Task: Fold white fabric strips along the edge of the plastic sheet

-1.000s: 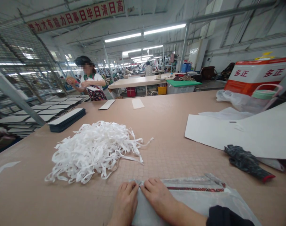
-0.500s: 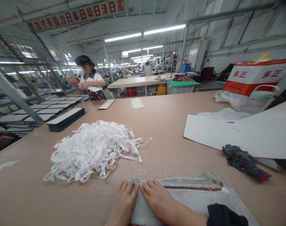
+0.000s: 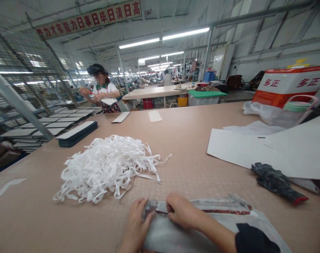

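A grey, filmy sheet (image 3: 218, 225) lies at the table's near edge, with a folded far border and a dark red patterned strip (image 3: 225, 212) along it. My left hand (image 3: 135, 225) grips its far left corner, thumb and forefinger on either side of the fold. Just right of it, my right hand (image 3: 182, 211) is closed in a pinch on the same border, fingers curled and knuckles up. The fingertips of the right hand are partly hidden. Beyond both hands rises a loose pile of white ribbon strips (image 3: 109, 168).
A dark patterned sleeve or glove (image 3: 277, 182) and large white boards (image 3: 255, 151) lie at right. A stack of dark-edged panels (image 3: 77, 134) stands at back left. Across the table a co-worker (image 3: 104, 91) holds a white panel. A red-and-white box (image 3: 286, 86) sits at back right.
My right hand has shifted slightly right and up, curling from flat pressing fingers into a pinch. My left thumb has separated from its fingers around the corner. The view has turned slightly left.
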Action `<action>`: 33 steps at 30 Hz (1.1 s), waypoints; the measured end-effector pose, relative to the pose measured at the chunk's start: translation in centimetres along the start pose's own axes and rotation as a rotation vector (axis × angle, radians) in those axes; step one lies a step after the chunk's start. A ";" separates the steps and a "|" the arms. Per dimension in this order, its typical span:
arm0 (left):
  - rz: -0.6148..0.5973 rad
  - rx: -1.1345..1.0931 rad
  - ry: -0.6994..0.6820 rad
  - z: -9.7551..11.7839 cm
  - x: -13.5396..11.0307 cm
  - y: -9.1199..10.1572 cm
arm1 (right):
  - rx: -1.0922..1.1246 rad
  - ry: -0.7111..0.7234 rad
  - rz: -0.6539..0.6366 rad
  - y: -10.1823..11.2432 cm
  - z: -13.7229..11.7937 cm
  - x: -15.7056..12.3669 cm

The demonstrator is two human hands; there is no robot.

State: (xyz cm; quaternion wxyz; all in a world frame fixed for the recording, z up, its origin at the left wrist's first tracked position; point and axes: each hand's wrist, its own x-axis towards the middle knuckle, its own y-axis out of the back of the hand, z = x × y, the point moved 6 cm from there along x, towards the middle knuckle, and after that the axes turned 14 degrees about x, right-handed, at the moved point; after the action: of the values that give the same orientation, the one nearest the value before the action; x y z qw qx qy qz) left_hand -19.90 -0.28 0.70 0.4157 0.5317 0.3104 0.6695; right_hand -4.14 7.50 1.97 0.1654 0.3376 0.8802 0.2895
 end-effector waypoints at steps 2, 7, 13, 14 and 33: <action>-0.067 -0.106 0.075 -0.1 0.2 -0.1 | 0.131 0.024 -0.046 -0.1 0.2 -0.1; -0.296 -0.303 0.276 0.0 0.8 -1.4 | 0.436 0.103 -0.073 -0.8 -0.4 1.2; -0.293 -0.168 0.326 -0.6 0.4 -2.2 | 0.281 0.216 -0.007 -2.2 -1.0 3.4; -0.249 -0.096 0.309 -0.5 0.4 -1.9 | 0.258 0.236 -0.002 -2.4 -0.9 3.5; -0.140 0.510 -0.311 3.2 -0.7 -1.7 | 0.128 0.384 -0.184 -2.8 -0.3 5.7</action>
State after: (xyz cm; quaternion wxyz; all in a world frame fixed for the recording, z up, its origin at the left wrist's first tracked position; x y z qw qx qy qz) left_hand -16.30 -0.19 -0.31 0.3565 0.6924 0.4369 0.4500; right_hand -9.77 9.61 -0.14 -0.0012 0.2044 0.9393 0.2758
